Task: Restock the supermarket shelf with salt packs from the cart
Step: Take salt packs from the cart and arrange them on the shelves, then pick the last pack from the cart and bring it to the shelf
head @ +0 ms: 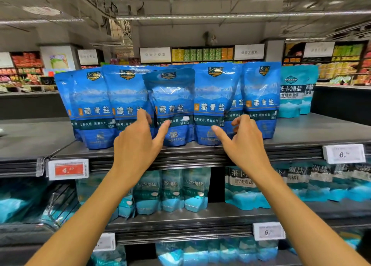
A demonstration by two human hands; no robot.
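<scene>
— Where are your hands?

— Both are raised to the top shelf (301,134). My left hand (138,143) has its fingers relaxed and spread, thumb out to the right, and holds nothing; its fingertips sit at the lower front of the blue salt packs (170,105), though I cannot tell whether they touch. My right hand (244,143) is loose too, thumb pointing left, fingers lightly curled just before the packs, gripping nothing.

— And the salt?

— A row of blue packs stands upright directly beyond my hands. One pack (172,109) stands forward of the rest, between my two thumbs (its top edge curls a little). Right of my right hand stand paler teal packs (295,93). Below my left wrist hangs a red price tag (69,169); below my forearms, a lower shelf (200,215) carries more teal packs.
</scene>
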